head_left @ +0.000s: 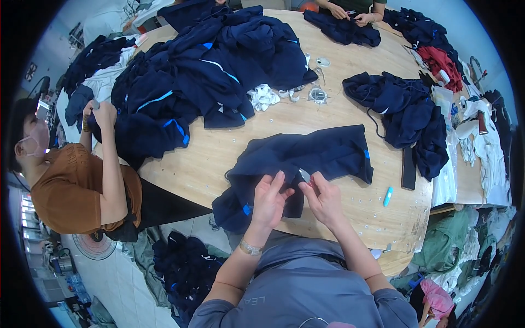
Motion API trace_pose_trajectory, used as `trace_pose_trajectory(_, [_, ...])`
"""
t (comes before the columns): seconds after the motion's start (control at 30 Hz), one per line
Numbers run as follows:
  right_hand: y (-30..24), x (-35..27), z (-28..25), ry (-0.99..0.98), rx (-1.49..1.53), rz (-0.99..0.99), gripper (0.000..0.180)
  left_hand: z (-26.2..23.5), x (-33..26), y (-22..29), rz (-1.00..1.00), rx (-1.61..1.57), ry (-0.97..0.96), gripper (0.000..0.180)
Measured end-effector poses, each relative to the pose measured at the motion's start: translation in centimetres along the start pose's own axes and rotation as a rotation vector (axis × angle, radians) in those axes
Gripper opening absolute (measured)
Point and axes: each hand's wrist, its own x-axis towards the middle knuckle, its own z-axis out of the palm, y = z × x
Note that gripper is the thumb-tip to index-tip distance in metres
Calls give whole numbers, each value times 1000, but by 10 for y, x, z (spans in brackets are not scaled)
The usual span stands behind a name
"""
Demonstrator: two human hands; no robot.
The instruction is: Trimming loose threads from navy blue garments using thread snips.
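Note:
A dark navy garment (314, 150) with small blue patches lies spread on the wooden table in front of me. Over its near part, my left hand (268, 202) is raised with the fingers stretched and apart, and I see nothing in it. My right hand (325, 202) is closed around small thread snips (304, 175). Their pale metal blades point up and left toward my left hand, and a bit of red shows at the grip. Part of the garment hangs over the table's near edge, between and below my hands.
A large heap of navy garments (191, 71) covers the table's far left; another pile (399, 106) lies at right. Near that are a dark phone (408, 168) and a light-blue pen-like object (388, 196). One co-worker (76, 186) stands at left; another's hands (350, 16) work opposite.

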Motion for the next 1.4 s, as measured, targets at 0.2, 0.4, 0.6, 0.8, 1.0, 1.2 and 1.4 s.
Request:
trace_pose_trajectory(0.2, [-3,1,1,-16,-83,-84,33,-3,0,-3,23,-6,-34,11])
trace_pose_trajectory(0.4, [-3,2,0,-6,-87,-99,33,0,0,-2,45,68,-55,13])
trace_pose_trajectory(0.6, [-3,2,-3,6,-82,-78,31,0,1,-5,135,159,-58,16])
trace_pose_trajectory(0.8, [-5,0,-4,18,-105,-151,25,4,0,-4,149,80,-31,13])
trace_pose_trajectory(1.0, [-5,1,-1,46,-135,-203,29,-1,1,-11,208,150,-86,16])
trace_pose_trajectory(1.2, [-3,1,-2,62,-209,-187,31,0,1,-12,232,184,-57,15])
trace_pose_trajectory(1.4, [-2,-1,-2,36,-162,-156,31,1,1,-9,208,150,-56,17])
